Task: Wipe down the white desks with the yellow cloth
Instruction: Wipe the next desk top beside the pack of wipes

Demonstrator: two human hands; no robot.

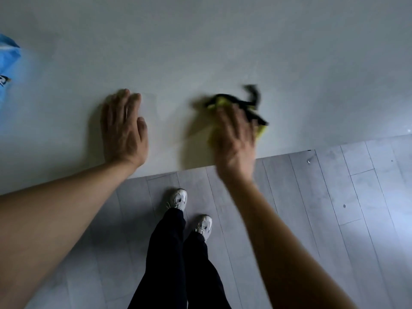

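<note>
A white desk (200, 45) fills the upper part of the view. My right hand (236, 139) lies over a yellow cloth (262, 129) with a black edge, near the desk's front edge; both are blurred by motion. How the fingers lie on the cloth is hard to make out. My left hand (124, 130) rests flat on the desk to the left, fingers straight and together, holding nothing.
A blue bag or wrapper (7, 63) lies on the desk at the far left edge. Below the desk's front edge is grey plank floor (323, 208), where my legs in dark trousers and white shoes (178, 200) stand.
</note>
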